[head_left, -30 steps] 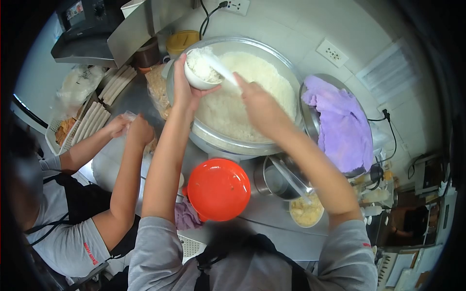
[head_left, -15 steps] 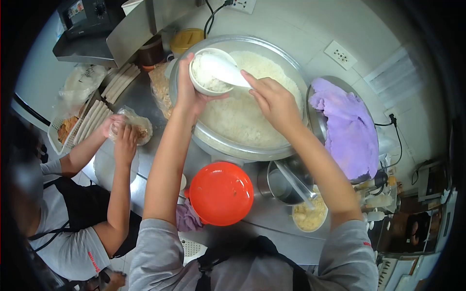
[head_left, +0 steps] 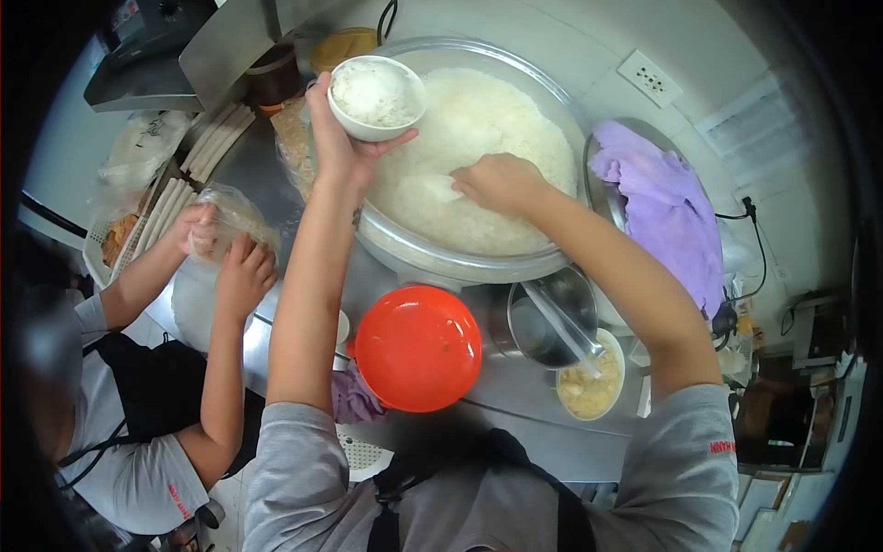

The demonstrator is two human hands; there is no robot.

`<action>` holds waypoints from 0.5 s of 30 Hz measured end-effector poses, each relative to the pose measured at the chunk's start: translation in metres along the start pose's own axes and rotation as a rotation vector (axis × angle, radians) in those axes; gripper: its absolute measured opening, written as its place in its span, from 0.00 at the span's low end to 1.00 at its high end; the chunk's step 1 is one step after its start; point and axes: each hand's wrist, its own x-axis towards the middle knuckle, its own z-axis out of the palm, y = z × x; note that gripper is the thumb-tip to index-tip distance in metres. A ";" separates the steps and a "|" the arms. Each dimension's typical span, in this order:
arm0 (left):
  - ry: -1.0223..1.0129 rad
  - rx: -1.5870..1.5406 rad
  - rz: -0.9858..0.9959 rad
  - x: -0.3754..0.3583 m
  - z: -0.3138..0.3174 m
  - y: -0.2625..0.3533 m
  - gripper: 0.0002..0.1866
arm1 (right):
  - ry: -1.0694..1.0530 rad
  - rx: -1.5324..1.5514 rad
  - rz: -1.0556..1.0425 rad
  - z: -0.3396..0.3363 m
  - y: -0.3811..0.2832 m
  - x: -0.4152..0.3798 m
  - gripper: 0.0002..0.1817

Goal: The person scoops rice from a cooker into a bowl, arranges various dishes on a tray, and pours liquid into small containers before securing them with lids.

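My left hand (head_left: 345,143) holds a white bowl (head_left: 377,129) heaped with rice, over the left edge of a large metal pot (head_left: 460,267). White rice (head_left: 497,106) fills the pot. My right hand (head_left: 501,184) is low over the rice, closed round the handle of a white paddle (head_left: 432,191), whose blade rests at the rice surface. A red plate (head_left: 418,350) lies in front of the pot. Right of the plate stands a metal pot (head_left: 529,327) with a utensil across it, beside a white bowl of yellowish food (head_left: 589,382).
At the left, a co-worker's hands (head_left: 230,258) handle a plastic bag, near a white basket (head_left: 97,244) and pale sticks (head_left: 166,216). A purple cloth (head_left: 667,216) covers a round metal vessel at the right. A metal shelf (head_left: 225,55) juts in at upper left.
The paddle has left the bowl and moved down to the rice in the pot with my right hand. My left hand and the bowl have shifted up and left.
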 end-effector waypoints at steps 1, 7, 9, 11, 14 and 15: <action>0.000 -0.006 0.005 0.002 0.000 -0.001 0.36 | -0.006 -0.006 -0.008 -0.002 -0.001 -0.009 0.13; -0.025 0.025 0.009 0.003 -0.002 -0.003 0.37 | -0.105 -0.085 -0.042 -0.035 -0.019 -0.058 0.13; -0.058 0.033 0.006 0.005 -0.005 -0.003 0.37 | -0.113 0.007 -0.066 -0.043 -0.007 -0.064 0.13; 0.002 0.027 0.012 0.005 -0.002 -0.005 0.36 | -0.113 0.151 -0.096 -0.044 0.006 -0.062 0.13; -0.002 0.025 0.015 0.008 -0.007 -0.006 0.37 | -0.249 0.479 -0.010 -0.031 0.020 -0.048 0.14; -0.024 0.031 0.016 0.008 -0.006 -0.005 0.37 | -0.384 0.614 0.103 -0.030 0.018 -0.043 0.14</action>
